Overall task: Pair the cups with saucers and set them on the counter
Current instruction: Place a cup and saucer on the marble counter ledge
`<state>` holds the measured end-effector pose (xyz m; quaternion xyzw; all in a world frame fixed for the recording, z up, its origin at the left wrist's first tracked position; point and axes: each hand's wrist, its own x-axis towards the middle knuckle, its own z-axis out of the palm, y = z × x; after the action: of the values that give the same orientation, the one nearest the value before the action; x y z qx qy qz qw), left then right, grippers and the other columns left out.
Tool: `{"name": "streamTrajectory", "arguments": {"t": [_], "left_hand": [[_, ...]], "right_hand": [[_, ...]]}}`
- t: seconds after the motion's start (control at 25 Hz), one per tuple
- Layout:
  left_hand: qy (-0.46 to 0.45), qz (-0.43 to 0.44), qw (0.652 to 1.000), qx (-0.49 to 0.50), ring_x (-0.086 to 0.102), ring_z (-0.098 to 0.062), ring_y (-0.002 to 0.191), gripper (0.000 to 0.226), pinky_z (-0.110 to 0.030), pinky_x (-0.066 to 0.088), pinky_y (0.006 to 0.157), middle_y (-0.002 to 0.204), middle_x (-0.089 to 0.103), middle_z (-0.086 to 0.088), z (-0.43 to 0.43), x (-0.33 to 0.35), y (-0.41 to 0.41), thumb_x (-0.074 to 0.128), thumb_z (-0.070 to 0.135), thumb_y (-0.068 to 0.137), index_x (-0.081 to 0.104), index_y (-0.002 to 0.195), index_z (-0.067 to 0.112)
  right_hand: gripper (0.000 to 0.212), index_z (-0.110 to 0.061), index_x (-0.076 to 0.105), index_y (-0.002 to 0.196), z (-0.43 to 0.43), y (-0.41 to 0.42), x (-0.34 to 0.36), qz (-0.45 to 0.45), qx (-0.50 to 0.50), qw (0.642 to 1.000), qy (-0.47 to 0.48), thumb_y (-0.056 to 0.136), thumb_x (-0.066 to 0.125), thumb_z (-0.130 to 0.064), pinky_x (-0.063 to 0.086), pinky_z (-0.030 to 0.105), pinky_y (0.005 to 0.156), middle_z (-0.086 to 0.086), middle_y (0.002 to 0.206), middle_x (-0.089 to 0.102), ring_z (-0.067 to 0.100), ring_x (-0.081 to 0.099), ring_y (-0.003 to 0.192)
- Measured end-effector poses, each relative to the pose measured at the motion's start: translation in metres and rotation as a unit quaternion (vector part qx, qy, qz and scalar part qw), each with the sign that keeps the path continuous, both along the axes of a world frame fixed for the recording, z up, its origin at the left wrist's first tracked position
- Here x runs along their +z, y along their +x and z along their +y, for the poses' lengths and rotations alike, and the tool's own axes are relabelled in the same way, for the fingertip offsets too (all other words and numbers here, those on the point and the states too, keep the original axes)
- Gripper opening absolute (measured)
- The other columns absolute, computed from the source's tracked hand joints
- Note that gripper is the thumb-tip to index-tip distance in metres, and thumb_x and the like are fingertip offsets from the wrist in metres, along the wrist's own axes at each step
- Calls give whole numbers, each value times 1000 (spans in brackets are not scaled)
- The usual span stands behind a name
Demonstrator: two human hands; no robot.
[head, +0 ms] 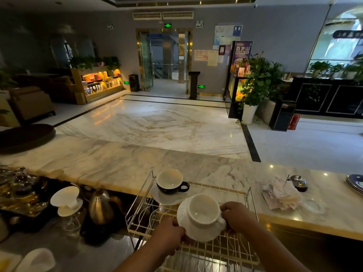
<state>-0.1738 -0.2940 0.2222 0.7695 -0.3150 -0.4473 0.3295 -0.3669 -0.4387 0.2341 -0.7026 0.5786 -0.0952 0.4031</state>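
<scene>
A white cup point(203, 212) stands on a white saucer point(198, 233), held above the wire dish rack point(196, 252). My left hand point(169, 235) grips the saucer's left rim. My right hand point(236, 215) holds the right side at the cup's handle. Behind them a black cup with a white inside point(171, 181) sits on another white saucer point(168, 199), at the near edge of the marble counter point(117, 161), beside the rack's far left corner.
A steel kettle point(101, 207) and a white dripper on a glass server point(66, 201) stand left of the rack. Paper slips point(280, 193) and a service bell point(298, 182) lie on the counter to the right. A dark round tray point(23, 136) sits far left.
</scene>
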Motion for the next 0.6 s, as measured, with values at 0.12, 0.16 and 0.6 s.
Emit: {"name": "streamTrajectory", "arguments": {"t": [0.12,0.16,0.6], "left_hand": [[9,-2,1000,0,58,-13,51,16,-23,42,44,80,82,-1,-4,-3,0,59,16,95,58,110,19],[13,0,1000,-2,58,-14,53,17,-23,42,46,85,82,-3,-4,-4,0,58,17,96,58,113,18],[11,10,1000,-23,58,-13,48,18,-24,44,45,90,83,-5,-5,-8,3,58,19,99,56,117,16]], "right_hand": [[18,-24,66,85,-4,2,-2,11,15,1000,-2,98,60,-12,59,26,49,10,85,74,18,70,58],[19,-24,66,85,-6,3,-2,17,21,1000,-5,98,60,-12,59,26,49,10,84,75,18,70,57],[19,-23,69,85,-9,4,-6,21,21,999,-15,95,59,-11,61,30,48,10,75,76,15,67,46]]}}
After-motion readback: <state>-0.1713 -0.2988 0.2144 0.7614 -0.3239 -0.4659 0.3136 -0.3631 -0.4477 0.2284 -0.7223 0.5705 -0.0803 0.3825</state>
